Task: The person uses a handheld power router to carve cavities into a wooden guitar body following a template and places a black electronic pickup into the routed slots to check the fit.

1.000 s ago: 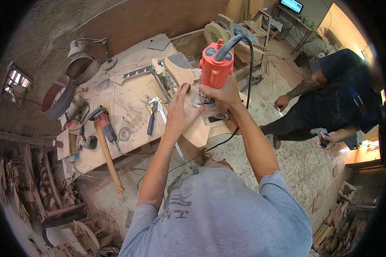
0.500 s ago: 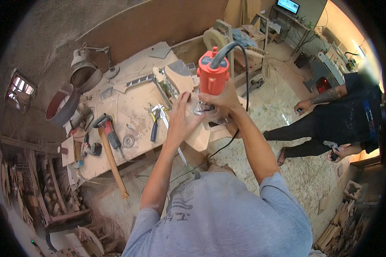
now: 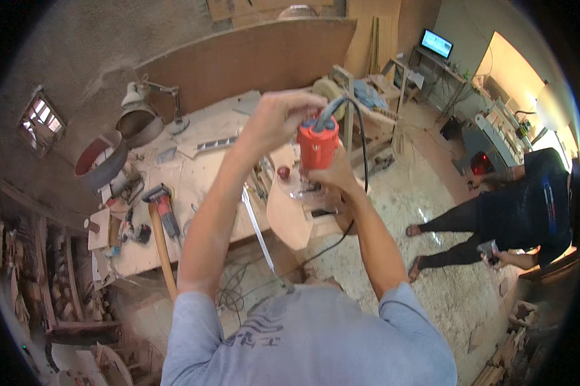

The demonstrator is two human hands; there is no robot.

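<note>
My right hand (image 3: 335, 177) is wrapped round the lower body of a red router (image 3: 318, 149), which stands upright over a pale, shaped wooden board (image 3: 289, 219). A grey cable leaves its top. My left hand (image 3: 278, 122) is raised beside the router's top, fingers bent and parted from the thumb; whether its fingertips touch the tool is hidden. A dark red round knob (image 3: 283, 172) sits just left of the router, over the board. The router's base is partly covered by my right hand.
On the workbench (image 3: 203, 172) lie an angle grinder (image 3: 165, 211) and a long wooden handle (image 3: 163, 251). A white caliper-like tool (image 3: 256, 228) juts past the front edge. Desk lamps (image 3: 135, 116) stand at the left. A co-worker (image 3: 515, 206) stands at the right. The black cord (image 3: 366, 138) hangs beside my right arm.
My left hand has lifted from beside the router's base to its top, uncovering the red knob. My right hand keeps its hold. The view has shifted, and the co-worker has moved their arms.
</note>
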